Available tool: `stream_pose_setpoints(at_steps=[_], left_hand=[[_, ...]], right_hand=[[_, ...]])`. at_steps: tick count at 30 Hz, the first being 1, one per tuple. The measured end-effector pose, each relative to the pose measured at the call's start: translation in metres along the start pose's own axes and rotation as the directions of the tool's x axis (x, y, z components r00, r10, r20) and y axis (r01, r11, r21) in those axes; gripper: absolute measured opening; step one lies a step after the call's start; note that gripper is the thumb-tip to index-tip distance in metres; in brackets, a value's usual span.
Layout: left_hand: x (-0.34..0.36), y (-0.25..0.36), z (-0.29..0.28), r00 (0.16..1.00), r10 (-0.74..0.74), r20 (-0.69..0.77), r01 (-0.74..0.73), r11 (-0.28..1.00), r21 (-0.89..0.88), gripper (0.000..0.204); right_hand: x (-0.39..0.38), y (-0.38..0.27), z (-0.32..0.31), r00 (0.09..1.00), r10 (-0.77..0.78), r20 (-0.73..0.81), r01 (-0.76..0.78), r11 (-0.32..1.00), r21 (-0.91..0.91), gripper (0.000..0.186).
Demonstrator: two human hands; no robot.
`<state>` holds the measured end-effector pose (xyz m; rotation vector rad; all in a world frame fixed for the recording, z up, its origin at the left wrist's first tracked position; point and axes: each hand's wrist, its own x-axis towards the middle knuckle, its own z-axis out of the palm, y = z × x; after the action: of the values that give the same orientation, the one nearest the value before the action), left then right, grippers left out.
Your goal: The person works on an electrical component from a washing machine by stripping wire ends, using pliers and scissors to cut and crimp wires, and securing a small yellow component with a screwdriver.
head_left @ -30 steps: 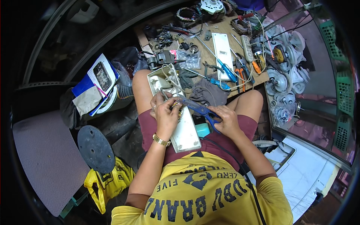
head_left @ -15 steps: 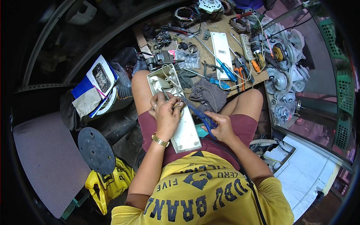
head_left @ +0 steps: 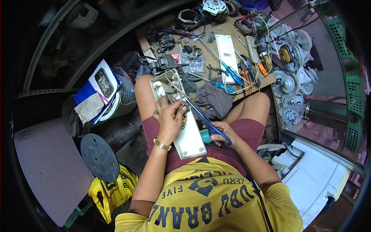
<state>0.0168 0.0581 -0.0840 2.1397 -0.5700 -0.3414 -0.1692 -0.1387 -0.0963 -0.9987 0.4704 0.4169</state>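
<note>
Between the hands: long off-white casing (head_left: 188,145), lying across the thighs, its hollow side up and inner fittings exposed.
Left hand (head_left: 169,116): fingers pinched together on a small bunch of thin wires (head_left: 184,115), over the casing.
Right hand (head_left: 228,129): curled around blue-handled scissors (head_left: 210,125), blades toward the left fingertips; how wide the blades stand cannot be told.
Progress, as judged: casing open and wires drawn up; they remain loose in the fingers. How much is left cannot be told.
Beyond the hands: flat white panel (head_left: 227,58), its small marking illegible.
Below the hands: yellow T-shirt (head_left: 228,205), dark capitals and an animal-head print.
Left of the left hand: yellow plastic bag (head_left: 112,197), dark printing.
</note>
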Motion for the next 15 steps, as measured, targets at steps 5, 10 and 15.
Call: stream_pose_setpoints(at_steps=[5, 10, 15], left_hand=[[0.000, 0.001, -0.001, 1.000, -0.007, -0.020, 0.007, 1.000, 0.021, 0.011], [-0.002, -0.002, -0.004, 0.999, -0.003, -0.041, 0.002, 1.000, -0.010, 0.009], [-0.002, 0.020, -0.011, 0.996, 0.062, -0.058, -0.054, 0.990, 0.129, 0.015]], right_hand=[[0.005, 0.012, -0.005, 0.989, -0.014, 0.150, -0.007, 0.990, 0.140, 0.066], [0.012, 0.035, -0.002, 0.915, -0.079, 0.396, -0.187, 0.787, 0.588, 0.079], [0.008, 0.029, -0.002, 0.931, -0.017, 0.364, -0.196, 0.817, 0.542, 0.081]])
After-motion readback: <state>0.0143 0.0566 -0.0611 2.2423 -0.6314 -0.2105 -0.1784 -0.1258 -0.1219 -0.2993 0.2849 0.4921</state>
